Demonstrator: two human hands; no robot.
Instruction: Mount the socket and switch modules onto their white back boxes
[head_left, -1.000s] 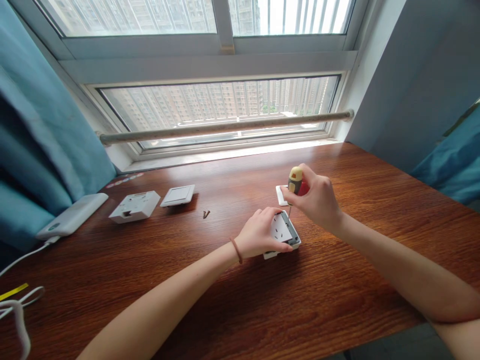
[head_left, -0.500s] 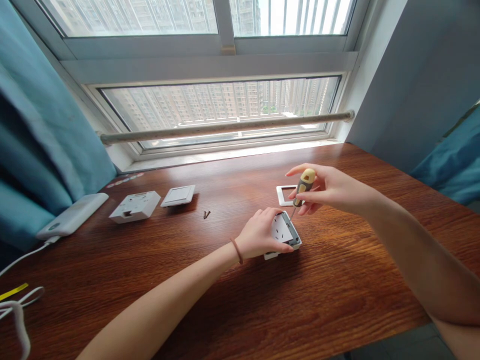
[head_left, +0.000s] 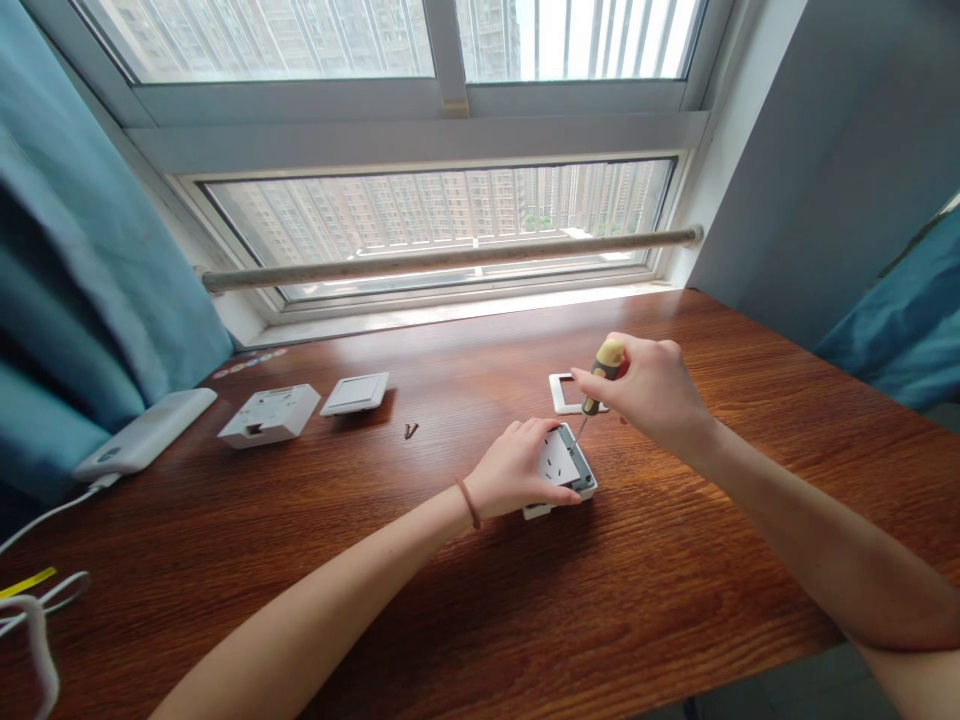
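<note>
My left hand [head_left: 517, 468] grips a white wall socket [head_left: 559, 462] from its left side, thumb along the near edge and fingers over the far edge. The socket lies on the wooden table with its cover frame off, so the grey mounting strip on its right shows. Fingers closed round a yellow-and-grey screwdriver [head_left: 602, 374], my right hand [head_left: 654, 385] holds it tilted, the tip down at the grey strip. Behind the screwdriver lies a white cover frame [head_left: 559, 393], partly hidden by my right hand.
Two screws [head_left: 411, 431] lie left of the socket. Farther left are a white switch panel [head_left: 355, 394], a white mounting box [head_left: 270, 415] and a white power bank [head_left: 146, 433] with a cable. A window with a rail [head_left: 450, 259] backs the table [head_left: 450, 620].
My right hand has closed more fully round the screwdriver handle, its fingers curled in. The screwdriver tip has shifted slightly left on the socket's strip. My left hand keeps its grip.
</note>
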